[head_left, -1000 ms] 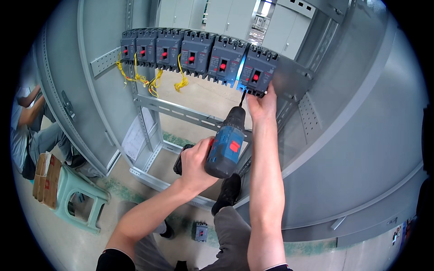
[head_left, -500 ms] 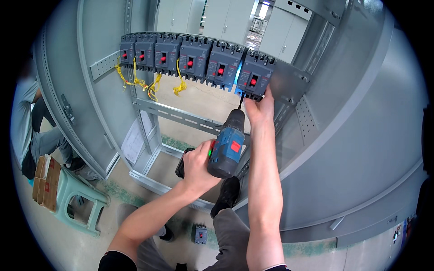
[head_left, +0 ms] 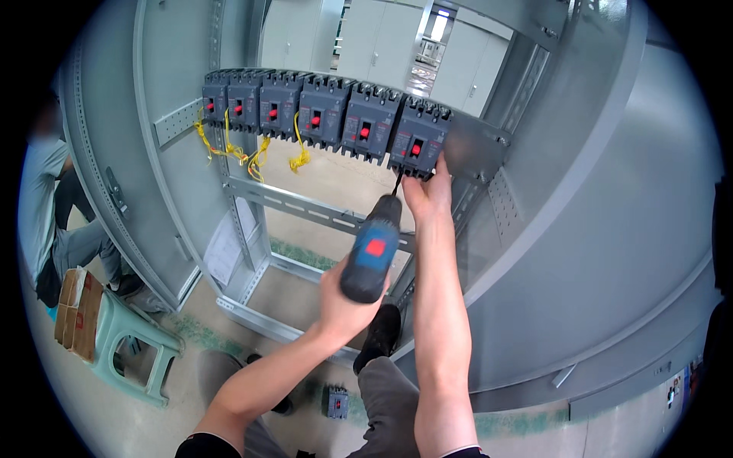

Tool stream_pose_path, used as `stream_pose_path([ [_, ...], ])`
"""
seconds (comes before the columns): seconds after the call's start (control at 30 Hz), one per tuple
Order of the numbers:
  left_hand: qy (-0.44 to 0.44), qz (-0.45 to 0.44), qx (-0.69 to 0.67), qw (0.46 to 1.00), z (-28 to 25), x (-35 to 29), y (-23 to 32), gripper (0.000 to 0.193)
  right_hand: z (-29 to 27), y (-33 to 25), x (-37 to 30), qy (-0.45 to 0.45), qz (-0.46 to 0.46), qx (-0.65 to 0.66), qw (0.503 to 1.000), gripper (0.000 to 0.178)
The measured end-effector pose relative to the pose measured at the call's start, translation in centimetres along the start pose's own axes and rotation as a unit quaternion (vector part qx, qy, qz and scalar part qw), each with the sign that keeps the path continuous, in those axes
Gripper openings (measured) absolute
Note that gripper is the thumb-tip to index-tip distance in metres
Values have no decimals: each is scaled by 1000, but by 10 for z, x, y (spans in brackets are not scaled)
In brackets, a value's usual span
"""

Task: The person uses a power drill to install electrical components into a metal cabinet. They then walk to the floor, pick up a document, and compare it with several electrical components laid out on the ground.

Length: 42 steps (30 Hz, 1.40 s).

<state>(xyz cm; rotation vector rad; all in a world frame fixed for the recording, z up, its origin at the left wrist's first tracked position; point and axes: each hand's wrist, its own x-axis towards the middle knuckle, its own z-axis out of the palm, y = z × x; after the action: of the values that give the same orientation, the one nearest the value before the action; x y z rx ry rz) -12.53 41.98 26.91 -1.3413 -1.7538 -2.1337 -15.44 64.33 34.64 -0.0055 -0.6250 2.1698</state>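
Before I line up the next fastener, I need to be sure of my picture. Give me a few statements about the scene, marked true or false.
1. The left hand holds the blue and black drill. True.
2. The right hand is at the leftmost breaker in the row. False: it is at the lower edge of the rightmost breaker.
3. The row has six breakers. True.
4. The cardboard box is on the floor. False: it is on the green stool.
5. A separate breaker is on the floor. True.
6. Yellow wires hang from the rightmost breaker. False: they hang farther left along the row.
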Motion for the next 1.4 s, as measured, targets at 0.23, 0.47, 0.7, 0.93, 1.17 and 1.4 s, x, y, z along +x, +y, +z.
stream_pose_path([
  [0.23,-5,170,33,985,-17,32,25,16,21,-9,-29,181,-350,-429,813,46],
  [0.47,10,184,62,981,3,73,28,14,49,-39,-13,8,-431,-591,682,40],
  [0.7,-13,127,88,988,1,76,59,20,63,-68,11,42,-399,-831,386,51],
  [0.93,-7,111,149,982,5,81,74,23,74,-72,16,28,-373,-852,367,47],
  [1.17,-8,90,115,989,9,80,76,22,73,-73,16,21,-392,-849,354,46],
  [1.4,8,-2,-23,1000,17,81,78,27,70,-70,18,42,-405,-842,354,45],
])
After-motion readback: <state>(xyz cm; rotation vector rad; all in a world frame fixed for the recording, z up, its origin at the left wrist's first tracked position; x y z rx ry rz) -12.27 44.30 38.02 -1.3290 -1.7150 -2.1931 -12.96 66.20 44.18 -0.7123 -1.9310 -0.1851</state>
